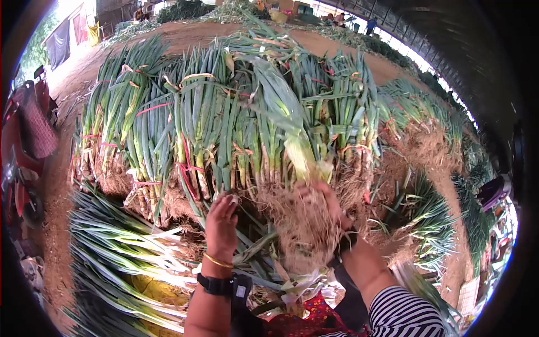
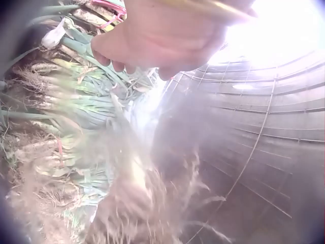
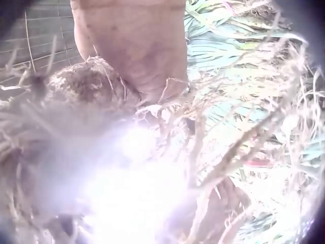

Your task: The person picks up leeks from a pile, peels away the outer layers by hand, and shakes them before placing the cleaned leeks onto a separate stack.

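Note:
My right hand (image 1: pixel 325 205) grips a thick green onion plant (image 1: pixel 297 151) near its base, leaves up and away, with a mass of brown roots (image 1: pixel 306 233) hanging over the hand. In the right wrist view roots (image 3: pixel 86 84) spread around the palm (image 3: pixel 137 51). To the left, my left hand (image 1: pixel 222 224) is raised apart from the plant, its fingers bent; whether it holds something small is unclear. The left wrist view shows that hand (image 2: pixel 162 40) above the blurred roots (image 2: pixel 137 203).
Tied bundles of green onions (image 1: pixel 196 123) stand in a row ahead. Loose onions (image 1: pixel 123 241) lie at the lower left, and more onions (image 1: pixel 432 224) at the right. A red motorbike (image 1: pixel 22 163) is at the far left.

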`<state>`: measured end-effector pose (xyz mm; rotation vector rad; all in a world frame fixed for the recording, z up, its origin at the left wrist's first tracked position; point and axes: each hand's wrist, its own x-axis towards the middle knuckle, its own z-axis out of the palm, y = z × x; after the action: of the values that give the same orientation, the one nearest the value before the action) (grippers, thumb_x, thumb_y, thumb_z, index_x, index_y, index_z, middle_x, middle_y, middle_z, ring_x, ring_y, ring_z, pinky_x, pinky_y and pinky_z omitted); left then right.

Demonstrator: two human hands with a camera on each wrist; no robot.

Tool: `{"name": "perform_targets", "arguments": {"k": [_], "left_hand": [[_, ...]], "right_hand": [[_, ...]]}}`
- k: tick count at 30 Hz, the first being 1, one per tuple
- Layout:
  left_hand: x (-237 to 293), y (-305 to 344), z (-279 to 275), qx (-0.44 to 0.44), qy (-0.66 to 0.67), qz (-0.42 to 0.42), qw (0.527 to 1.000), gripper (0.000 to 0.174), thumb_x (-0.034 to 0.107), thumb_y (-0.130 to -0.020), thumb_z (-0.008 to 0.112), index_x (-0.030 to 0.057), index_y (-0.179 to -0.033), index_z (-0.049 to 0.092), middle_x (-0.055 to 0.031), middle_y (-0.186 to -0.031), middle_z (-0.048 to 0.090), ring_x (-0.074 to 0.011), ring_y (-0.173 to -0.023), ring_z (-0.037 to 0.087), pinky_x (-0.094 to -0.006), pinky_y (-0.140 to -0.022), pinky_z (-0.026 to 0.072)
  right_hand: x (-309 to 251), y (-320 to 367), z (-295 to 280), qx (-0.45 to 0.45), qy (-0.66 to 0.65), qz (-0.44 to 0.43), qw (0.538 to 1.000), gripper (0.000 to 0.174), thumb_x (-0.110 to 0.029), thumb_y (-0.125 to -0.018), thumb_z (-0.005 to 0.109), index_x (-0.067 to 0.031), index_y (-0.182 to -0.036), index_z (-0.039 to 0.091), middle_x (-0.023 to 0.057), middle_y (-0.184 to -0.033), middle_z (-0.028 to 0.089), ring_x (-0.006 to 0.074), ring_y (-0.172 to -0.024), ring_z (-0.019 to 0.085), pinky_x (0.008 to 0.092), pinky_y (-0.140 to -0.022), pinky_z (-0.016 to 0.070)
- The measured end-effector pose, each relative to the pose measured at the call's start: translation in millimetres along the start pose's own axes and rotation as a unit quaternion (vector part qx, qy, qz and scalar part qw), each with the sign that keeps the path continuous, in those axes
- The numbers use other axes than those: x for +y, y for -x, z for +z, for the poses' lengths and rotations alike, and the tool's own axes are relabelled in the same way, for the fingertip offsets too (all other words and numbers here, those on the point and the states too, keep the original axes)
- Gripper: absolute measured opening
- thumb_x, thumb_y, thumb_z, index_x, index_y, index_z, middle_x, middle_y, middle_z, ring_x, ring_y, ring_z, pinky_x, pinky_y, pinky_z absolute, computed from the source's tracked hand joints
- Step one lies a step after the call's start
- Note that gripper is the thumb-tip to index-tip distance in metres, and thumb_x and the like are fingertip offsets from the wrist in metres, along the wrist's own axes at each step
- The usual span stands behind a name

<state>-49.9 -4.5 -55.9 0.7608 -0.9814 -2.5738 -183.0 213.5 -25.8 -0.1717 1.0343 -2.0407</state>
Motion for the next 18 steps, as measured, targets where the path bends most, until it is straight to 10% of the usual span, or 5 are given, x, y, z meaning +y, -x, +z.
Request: {"name": "perform_targets", "arguments": {"k": [4,10,15,18], "left_hand": [[-10,1,-6,-0.007,0.009,0.016,1.000,0.043,0.028,-0.089,0.049,0.0125,-0.128,0.045,-0.0034,-0.127,0.048,-0.0187,-0.121,0.038,-0.0388,-0.102,0.0185],[-15,19,28,-0.076,-0.061,0.234,0.967,0.022,0.014,-0.088,0.056,0.0073,-0.109,0.056,0.0018,-0.096,0.057,-0.0077,-0.083,0.053,-0.0211,-0.070,0.0415],[14,67,57,-0.145,-0.226,0.140,0.953,0.036,0.032,-0.088,0.056,0.0035,-0.111,0.054,-0.0019,-0.099,0.058,-0.0108,-0.086,0.053,-0.0257,-0.074,0.0452],[-12,59,50,-0.238,-0.112,0.106,0.959,0.051,0.033,-0.085,0.061,0.0032,-0.123,0.043,-0.0029,-0.104,0.054,-0.0134,-0.097,0.050,-0.0311,-0.083,0.0432]], "right_hand": [[30,82,16,-0.139,-0.159,0.072,0.975,0.053,-0.025,-0.076,0.061,0.0038,-0.117,0.044,0.0091,-0.094,0.054,0.0160,-0.082,0.053,0.0373,-0.075,0.0514],[71,142,4,-0.021,0.126,0.054,0.990,0.041,-0.013,-0.072,0.063,0.0007,-0.108,0.050,0.0092,-0.084,0.058,0.0203,-0.073,0.060,0.0322,-0.064,0.0497],[74,166,18,-0.029,0.271,-0.017,0.962,0.050,-0.007,-0.074,0.069,0.0000,-0.118,0.047,0.0069,-0.106,0.059,0.0152,-0.092,0.058,0.0295,-0.080,0.0477],[79,157,10,-0.056,0.336,-0.022,0.940,0.049,-0.011,-0.072,0.073,0.0001,-0.114,0.051,0.0065,-0.108,0.060,0.0131,-0.094,0.057,0.0285,-0.080,0.0470]]}}
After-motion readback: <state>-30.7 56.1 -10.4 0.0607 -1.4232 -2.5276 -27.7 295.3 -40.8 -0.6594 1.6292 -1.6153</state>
